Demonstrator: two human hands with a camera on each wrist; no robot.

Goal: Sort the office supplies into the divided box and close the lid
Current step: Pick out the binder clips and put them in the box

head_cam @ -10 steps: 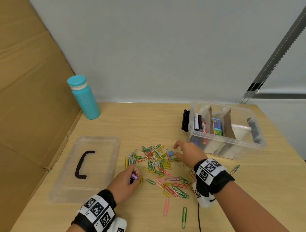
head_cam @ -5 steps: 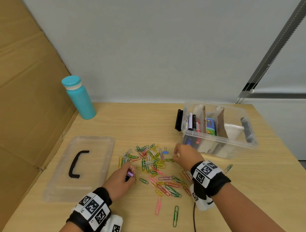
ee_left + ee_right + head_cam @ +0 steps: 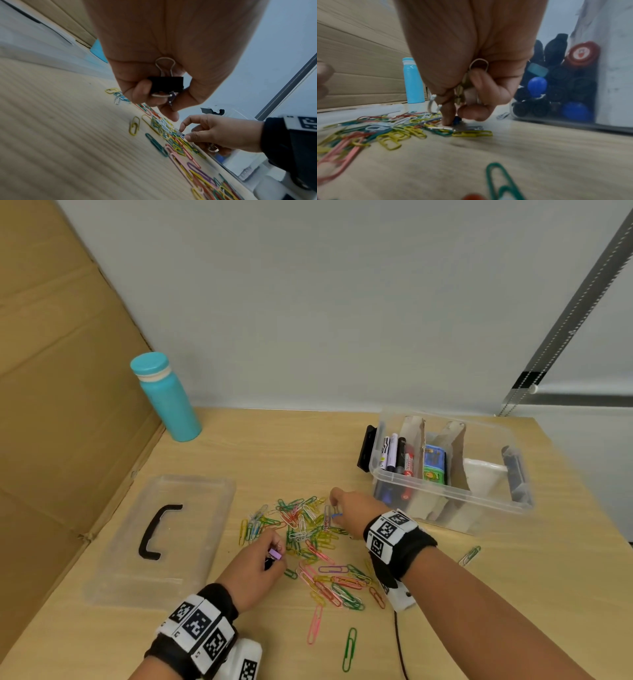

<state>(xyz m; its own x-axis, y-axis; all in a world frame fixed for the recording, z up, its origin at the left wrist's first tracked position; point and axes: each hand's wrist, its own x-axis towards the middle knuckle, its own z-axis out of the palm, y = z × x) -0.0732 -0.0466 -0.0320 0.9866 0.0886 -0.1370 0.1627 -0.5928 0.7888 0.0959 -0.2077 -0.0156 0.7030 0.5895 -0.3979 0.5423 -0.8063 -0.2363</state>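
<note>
Head view: markers with unreadable print in divided box.

we cannot read any text; the print on the markers in the box is too small.

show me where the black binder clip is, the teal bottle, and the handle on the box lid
black binder clip (image 3: 165, 84): left wrist view, middle of its black body.
teal bottle (image 3: 170, 402): head view, middle of its body.
lid handle (image 3: 154, 530): head view, on its long black bar.
</note>
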